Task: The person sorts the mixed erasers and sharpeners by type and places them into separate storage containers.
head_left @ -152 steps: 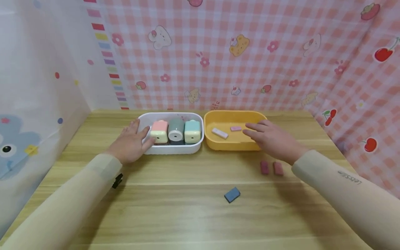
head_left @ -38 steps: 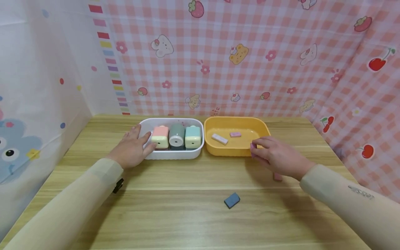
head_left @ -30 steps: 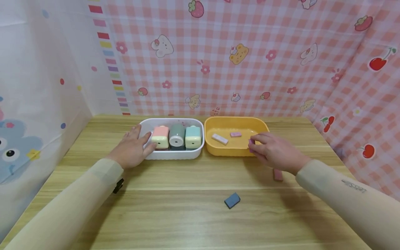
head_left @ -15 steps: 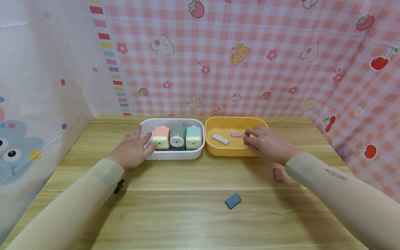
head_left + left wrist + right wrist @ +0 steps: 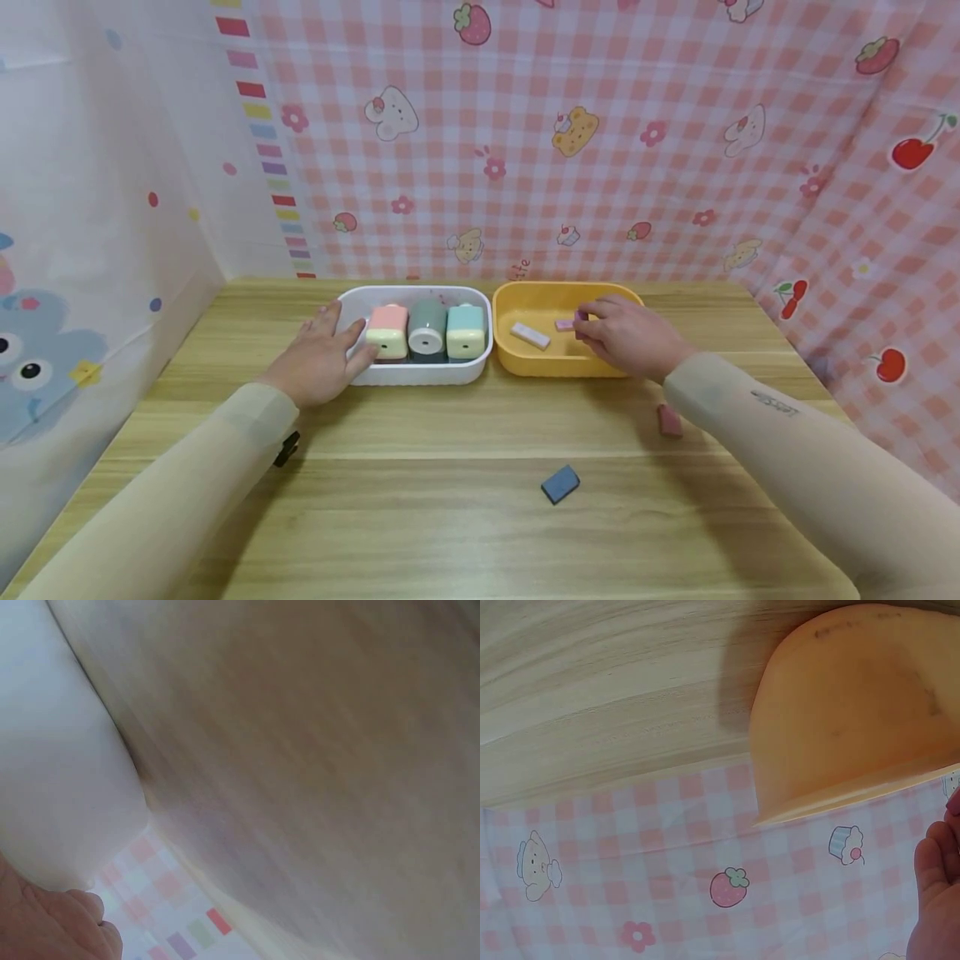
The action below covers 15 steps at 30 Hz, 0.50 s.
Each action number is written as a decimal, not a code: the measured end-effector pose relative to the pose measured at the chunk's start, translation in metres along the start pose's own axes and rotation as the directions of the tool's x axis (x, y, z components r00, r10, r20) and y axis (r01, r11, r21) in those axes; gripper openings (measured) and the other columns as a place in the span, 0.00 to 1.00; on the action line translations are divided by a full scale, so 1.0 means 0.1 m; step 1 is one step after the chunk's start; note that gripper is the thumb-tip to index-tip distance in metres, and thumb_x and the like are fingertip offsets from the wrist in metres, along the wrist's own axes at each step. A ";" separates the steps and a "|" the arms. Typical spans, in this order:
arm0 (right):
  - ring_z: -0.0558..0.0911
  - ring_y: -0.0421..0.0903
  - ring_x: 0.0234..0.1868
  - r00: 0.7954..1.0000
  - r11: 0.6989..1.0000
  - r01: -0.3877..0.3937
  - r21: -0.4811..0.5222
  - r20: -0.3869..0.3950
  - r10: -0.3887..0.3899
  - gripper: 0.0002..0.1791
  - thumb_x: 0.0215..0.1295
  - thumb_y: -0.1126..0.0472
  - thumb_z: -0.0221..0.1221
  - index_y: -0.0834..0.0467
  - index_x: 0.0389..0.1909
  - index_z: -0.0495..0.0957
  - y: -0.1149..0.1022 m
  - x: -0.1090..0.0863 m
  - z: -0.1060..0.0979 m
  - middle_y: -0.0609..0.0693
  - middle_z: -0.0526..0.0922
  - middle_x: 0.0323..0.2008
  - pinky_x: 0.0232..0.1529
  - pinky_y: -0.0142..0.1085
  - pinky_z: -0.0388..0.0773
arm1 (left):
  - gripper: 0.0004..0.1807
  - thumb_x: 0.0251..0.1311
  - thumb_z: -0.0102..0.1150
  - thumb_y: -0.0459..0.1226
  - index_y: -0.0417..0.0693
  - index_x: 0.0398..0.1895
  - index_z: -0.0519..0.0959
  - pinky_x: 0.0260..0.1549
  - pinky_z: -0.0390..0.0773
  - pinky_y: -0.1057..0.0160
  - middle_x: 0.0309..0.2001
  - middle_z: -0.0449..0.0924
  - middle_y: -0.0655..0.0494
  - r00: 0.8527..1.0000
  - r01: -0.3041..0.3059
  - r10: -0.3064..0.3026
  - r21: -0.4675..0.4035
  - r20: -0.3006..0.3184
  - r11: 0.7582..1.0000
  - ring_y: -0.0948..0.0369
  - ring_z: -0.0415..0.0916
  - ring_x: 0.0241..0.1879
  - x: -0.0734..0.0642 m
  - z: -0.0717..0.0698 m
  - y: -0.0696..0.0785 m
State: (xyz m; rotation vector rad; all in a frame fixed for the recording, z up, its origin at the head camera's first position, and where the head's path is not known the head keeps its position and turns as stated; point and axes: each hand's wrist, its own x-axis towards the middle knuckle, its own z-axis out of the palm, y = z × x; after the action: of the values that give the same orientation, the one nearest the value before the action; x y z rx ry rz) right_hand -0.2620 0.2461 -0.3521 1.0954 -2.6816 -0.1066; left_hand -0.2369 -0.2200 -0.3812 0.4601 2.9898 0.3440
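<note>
My right hand (image 5: 633, 337) pinches a small purple-pink eraser (image 5: 581, 323) over the inside of the yellow bin (image 5: 558, 367). A whitish eraser (image 5: 530, 336) and a small pink one, partly covered by the held eraser, lie on the bin floor. My left hand (image 5: 315, 358) rests with spread fingers at the left end of the white bin (image 5: 420, 375). Inside that bin stand a pink-and-cream pencil sharpener (image 5: 387, 329), a grey-green one (image 5: 427, 321) and a teal-and-cream one (image 5: 466, 325). In the right wrist view, fingers (image 5: 937, 862) show at the right edge.
On the wooden table, a blue eraser (image 5: 561, 483) lies in front of the bins and a dark pink eraser (image 5: 670, 420) near my right sleeve. A small black object (image 5: 287, 449) shows beside my left sleeve. Patterned cloth (image 5: 600, 183) hangs behind the table.
Of two dark pink erasers on the table, one was picked up by my right hand. It has carried it left, over the rim into the yellow bin. My left hand stayed put.
</note>
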 end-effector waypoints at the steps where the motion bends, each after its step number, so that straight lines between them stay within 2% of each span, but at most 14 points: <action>1: 0.84 0.54 0.55 1.000 1.000 -0.001 -0.006 0.001 0.001 0.17 0.69 0.56 0.70 0.59 0.55 0.88 0.00 0.01 0.01 0.56 0.88 0.55 0.62 0.50 0.83 | 0.45 0.80 0.28 0.65 0.42 0.84 0.54 0.81 0.37 0.32 0.85 0.30 0.30 1.000 0.001 -0.001 -0.001 0.000 1.000 0.30 0.31 0.83 0.00 0.00 0.00; 7: 0.84 0.54 0.54 1.000 1.000 0.011 -0.029 -0.013 -0.011 0.16 0.69 0.57 0.71 0.59 0.53 0.89 0.01 0.04 0.03 0.56 0.88 0.54 0.62 0.49 0.83 | 0.46 0.79 0.28 0.65 0.41 0.84 0.54 0.81 0.37 0.32 0.85 0.30 0.30 1.000 0.003 -0.003 -0.002 -0.001 1.000 0.30 0.31 0.83 0.01 0.01 0.00; 15: 0.84 0.56 0.58 1.000 1.000 -0.006 -0.027 0.013 0.006 0.17 0.68 0.57 0.71 0.57 0.54 0.89 0.00 0.06 0.05 0.57 0.87 0.58 0.65 0.51 0.82 | 0.46 0.79 0.27 0.66 0.41 0.84 0.55 0.81 0.38 0.32 0.85 0.30 0.30 1.000 0.003 -0.003 -0.003 -0.004 1.000 0.30 0.31 0.83 0.01 0.02 -0.02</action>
State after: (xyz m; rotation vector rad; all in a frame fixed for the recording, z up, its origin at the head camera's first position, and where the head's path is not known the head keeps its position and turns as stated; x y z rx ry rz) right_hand -0.2674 0.2423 -0.3561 1.0822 -2.6867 -0.1485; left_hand -0.2384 -0.2209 -0.3834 0.4558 2.9933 0.3490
